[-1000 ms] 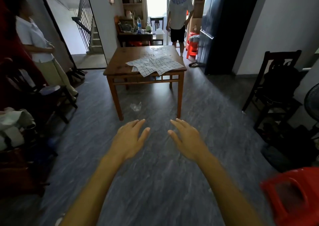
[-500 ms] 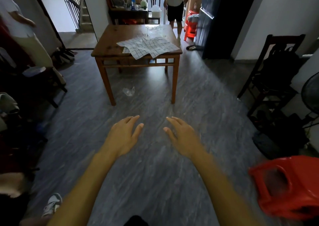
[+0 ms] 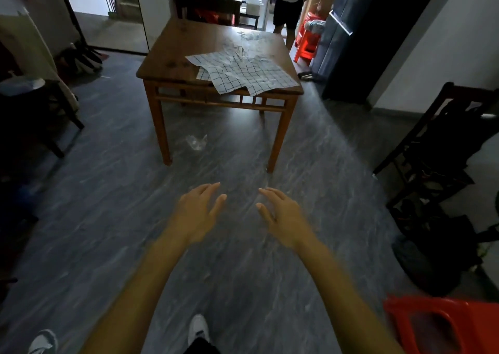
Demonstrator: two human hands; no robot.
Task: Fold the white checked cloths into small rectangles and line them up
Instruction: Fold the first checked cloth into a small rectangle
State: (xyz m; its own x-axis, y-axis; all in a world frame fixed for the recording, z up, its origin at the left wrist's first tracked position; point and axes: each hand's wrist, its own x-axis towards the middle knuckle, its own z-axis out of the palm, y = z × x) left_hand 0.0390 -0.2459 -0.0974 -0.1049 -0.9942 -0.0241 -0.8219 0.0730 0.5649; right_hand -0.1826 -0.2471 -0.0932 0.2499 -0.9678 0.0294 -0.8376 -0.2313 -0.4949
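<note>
- Distance to the wooden counter (image 3: pixel 172 64) shrinks: against the view a second ago it fills more of the frame, its legs now well inside the picture, so the person is walking up to it.
- Cloths, the white checked cloths (image 3: pixel 243 74), lie spread and overlapping on the near right part of the counter, one corner hanging over the front edge (unfolded, none lined up).
- Both hands reach forward over the grey floor (image 3: pixel 108 191), well apart from the cloths; the left hand (image 3: pixel 198 213) and the right hand (image 3: pixel 283 216) are spread with fingers loose, holding nothing, much as they were a second ago.
- One white shoe (image 3: pixel 199 329) shows at the bottom edge, mid-stride by the look of it.
- Folding has not begun, I judge; this step is only the approach, and the first cloth must still be reached and flattened.
- A clear wrapper (image 3: pixel 197 141) lies on the floor near the counter's left front leg, and a red stool (image 3: pixel 442 324) sits low right, both beside the walking line.
</note>
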